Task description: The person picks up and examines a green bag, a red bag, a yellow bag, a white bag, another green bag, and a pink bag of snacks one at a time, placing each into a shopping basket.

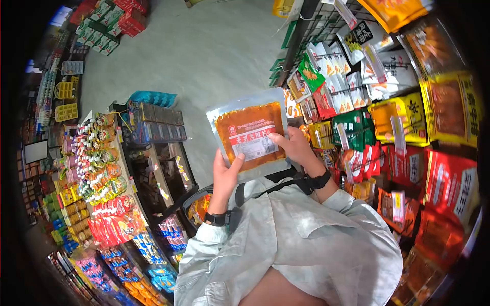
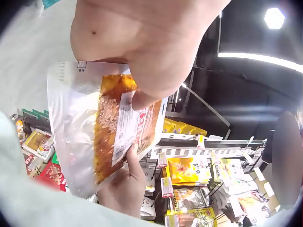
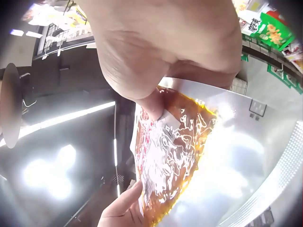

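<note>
A flat sealed food pouch [image 1: 250, 122], silver at its edges with orange-brown contents and a red and white label, is held up in front of the body. My left hand [image 1: 224, 176] grips its lower left edge, thumb lying on the front. From the right side, my right hand [image 1: 298, 148] pinches it with the thumb over the label. In the left wrist view the pouch [image 2: 118, 127] is seen at a slant between both thumbs. The right wrist view has bright glare on the pouch's silver margin [image 3: 236, 156]. Fingers behind the pouch are hidden.
A rack of hanging snack packets [image 1: 398, 117] stands close on the right. Shelves of bagged snacks [image 1: 102, 173] run along the left, beside a dark display unit [image 1: 158, 148]. Stacked drink cartons [image 1: 102, 30] sit on the grey floor [image 1: 204, 51] at far left.
</note>
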`<state>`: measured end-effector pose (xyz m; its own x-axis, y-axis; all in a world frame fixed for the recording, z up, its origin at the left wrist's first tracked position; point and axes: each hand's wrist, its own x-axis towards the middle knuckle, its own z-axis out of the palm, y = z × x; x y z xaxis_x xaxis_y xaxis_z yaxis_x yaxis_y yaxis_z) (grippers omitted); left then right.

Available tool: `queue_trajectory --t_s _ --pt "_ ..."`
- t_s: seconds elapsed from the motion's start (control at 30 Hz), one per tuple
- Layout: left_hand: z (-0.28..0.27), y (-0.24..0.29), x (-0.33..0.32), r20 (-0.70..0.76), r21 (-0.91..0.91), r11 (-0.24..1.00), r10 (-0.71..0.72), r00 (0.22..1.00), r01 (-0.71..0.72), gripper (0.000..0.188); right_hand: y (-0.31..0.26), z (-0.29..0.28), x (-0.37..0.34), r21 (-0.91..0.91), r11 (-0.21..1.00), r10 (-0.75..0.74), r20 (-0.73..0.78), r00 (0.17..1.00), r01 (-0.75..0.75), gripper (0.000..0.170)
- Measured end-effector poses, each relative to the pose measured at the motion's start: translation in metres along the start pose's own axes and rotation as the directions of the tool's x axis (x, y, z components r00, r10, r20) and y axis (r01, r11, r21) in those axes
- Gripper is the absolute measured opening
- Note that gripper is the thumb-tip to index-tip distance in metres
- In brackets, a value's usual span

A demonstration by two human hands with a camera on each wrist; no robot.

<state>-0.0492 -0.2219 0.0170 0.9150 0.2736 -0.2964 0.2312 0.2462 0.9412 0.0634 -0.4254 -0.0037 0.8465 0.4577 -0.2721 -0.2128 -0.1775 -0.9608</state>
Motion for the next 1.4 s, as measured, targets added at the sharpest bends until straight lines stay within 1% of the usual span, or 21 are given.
queue_trajectory --t_s 0.03,0.1,0.17,0.23,0.37,0.47,0.53,0.63,0.67,0.73,0.77,0.87,0.9,0.93,1.0,1.03,1.13,1.17,1.23,1.33,1.4 --pt "0.007 0.002 0.010 -0.001 -0.010 1.000 0.009 1.000 -0.009 0.038 -0.006 -0.006 0.010 -0.046 0.999 -0.018 -0.012 1.000 0.018 0.036" --pt "0.021 0.003 0.022 0.003 -0.027 1.000 0.016 1.000 -0.016 0.042 -0.004 -0.021 0.029 -0.060 0.996 -0.061 -0.020 0.998 0.060 0.037" --pt "0.031 0.003 0.033 0.046 -0.025 0.999 -0.039 0.998 0.040 0.043 -0.008 -0.035 0.041 -0.086 0.992 -0.099 -0.026 0.995 0.096 0.036" --pt "0.038 0.008 0.051 0.123 -0.022 0.995 -0.091 0.988 0.095 0.048 -0.003 -0.048 0.054 -0.054 0.997 -0.052 -0.040 0.998 0.050 0.036" --pt "0.040 0.005 0.092 0.227 0.073 0.993 -0.106 0.968 0.091 0.054 -0.024 -0.067 0.069 -0.073 0.997 0.011 -0.110 0.994 -0.020 0.034" --pt "0.041 0.012 0.124 0.289 0.126 0.990 -0.101 0.952 0.067 0.053 -0.016 -0.075 0.083 -0.016 0.999 0.031 -0.190 0.981 -0.035 0.034" --pt "0.043 0.017 0.149 0.356 0.143 0.989 -0.091 0.930 0.043 0.054 -0.014 -0.079 0.092 0.015 1.000 0.002 -0.212 0.977 0.001 0.034" --pt "0.041 0.021 0.193 0.480 0.153 0.985 -0.149 0.864 0.084 0.059 -0.023 -0.084 0.101 0.050 0.998 -0.014 -0.230 0.973 0.027 0.034" --pt "0.039 0.022 0.210 0.530 0.191 0.981 -0.141 0.836 0.044 0.058 -0.028 -0.085 0.103 0.060 0.998 -0.018 -0.239 0.971 0.033 0.034" --pt "0.034 0.024 0.246 0.638 0.258 0.965 -0.135 0.758 -0.045 0.055 -0.037 -0.081 0.106 0.168 0.985 0.027 -0.291 0.956 0.023 0.034" --pt "0.034 0.031 0.262 0.687 0.266 0.963 -0.157 0.709 -0.045 0.055 -0.043 -0.077 0.107 0.222 0.975 0.050 -0.317 0.947 0.023 0.035" --pt "0.036 0.049 0.305 0.803 0.299 0.952 -0.217 0.555 -0.060 0.055 -0.064 -0.053 0.112 0.244 0.969 0.146 -0.497 0.855 -0.024 0.038" --pt "0.036 0.056 0.320 0.831 0.323 0.943 -0.241 0.501 -0.081 0.054 -0.065 -0.045 0.115 0.253 0.967 0.103 -0.506 0.856 0.033 0.040" --pt "0.033 0.060 0.333 0.854 0.349 0.932 -0.272 0.444 -0.100 0.054 -0.062 -0.036 0.117 0.282 0.959 0.129 -0.535 0.835 0.033 0.039" --pt "0.032 0.062 0.359 0.865 0.419 0.905 -0.371 0.339 -0.079 0.053 -0.057 -0.015 0.119 0.345 0.938 0.185 -0.587 0.788 0.037 0.038" --pt "0.032 0.061 0.369 0.863 0.454 0.888 -0.417 0.285 -0.074 0.053 -0.058 -0.003 0.121 0.362 0.930 0.202 -0.646 0.736 0.062 0.035" --pt "0.036 0.051 0.389 0.852 0.500 0.866 -0.497 0.166 0.025 0.052 -0.063 0.031 0.126 0.377 0.920 0.362 -0.713 0.600 -0.106 0.032" --pt "0.039 0.047 0.393 0.862 0.498 0.867 -0.494 0.111 -0.008 0.053 -0.066 0.044 0.129 0.365 0.928 0.343 -0.774 0.532 -0.067 0.029" --pt "0.044 0.042 0.396 0.872 0.488 0.870 -0.489 0.004 -0.067 0.054 -0.070 0.066 0.123 0.437 0.897 0.420 -0.804 0.422 -0.060 0.028" --pt "0.058 0.043 0.387 0.877 0.364 0.840 -0.454 -0.155 -0.402 0.055 -0.072 0.096 0.105 0.550 0.835 0.527 -0.809 0.260 0.019 0.024" --pt "0.069 0.035 0.374 0.856 0.327 0.855 -0.449 -0.258 -0.403 0.051 -0.073 0.109 0.084 0.566 0.821 0.546 -0.817 0.186 0.077 0.024"
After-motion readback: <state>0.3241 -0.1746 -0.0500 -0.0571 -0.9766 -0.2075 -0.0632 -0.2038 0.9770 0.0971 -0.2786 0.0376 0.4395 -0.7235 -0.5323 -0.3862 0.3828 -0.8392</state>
